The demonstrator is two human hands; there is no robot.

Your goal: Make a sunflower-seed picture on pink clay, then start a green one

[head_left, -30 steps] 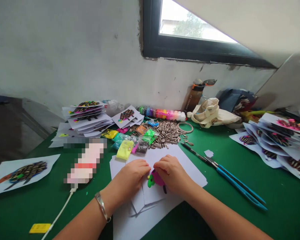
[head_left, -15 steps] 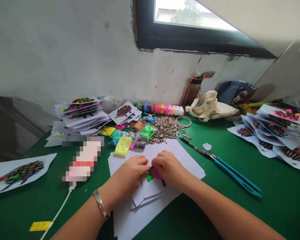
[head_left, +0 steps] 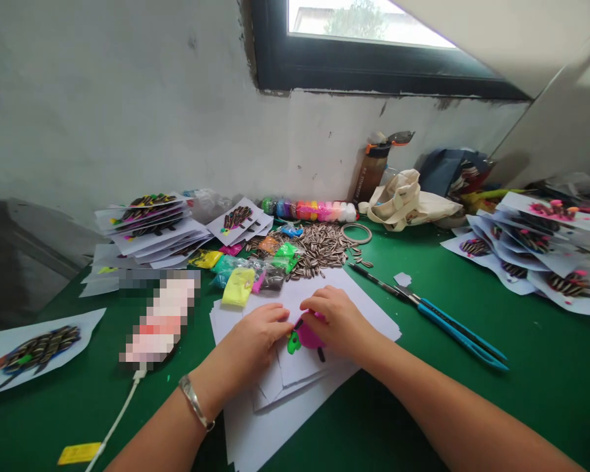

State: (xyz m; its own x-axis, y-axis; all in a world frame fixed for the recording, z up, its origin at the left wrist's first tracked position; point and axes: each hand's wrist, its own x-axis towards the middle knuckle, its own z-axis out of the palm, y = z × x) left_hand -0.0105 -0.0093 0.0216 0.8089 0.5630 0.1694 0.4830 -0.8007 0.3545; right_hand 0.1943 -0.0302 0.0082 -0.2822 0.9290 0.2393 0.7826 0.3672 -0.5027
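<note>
A flat pink clay shape point(head_left: 309, 335) with a green clay part point(head_left: 294, 342) at its left end lies on a stack of white paper point(head_left: 295, 377). Dark strips stick out at its top and bottom. My left hand point(head_left: 260, 334) rests on the paper to its left, fingers stretched out, with the thumb tip beside the green part. Over the pink shape's right side my right hand point(head_left: 338, 322) is bent, fingers apart, its thumb and fingertips close to the upper dark strip. The hand hides part of the pink shape.
Clay packets point(head_left: 238, 286) and a heap of sunflower seeds point(head_left: 319, 249) lie behind the paper. Blue-handled tweezers point(head_left: 462, 334) and a pen point(head_left: 373, 278) are on the right. Stacks of seed pictures point(head_left: 152, 226) stand at left and right point(head_left: 535, 242). A white cable point(head_left: 118, 419) runs front left.
My right hand has lifted and opened a little from the clay shape, uncovering more pink. My left hand stays nearly in place. The whole view has shifted slightly.
</note>
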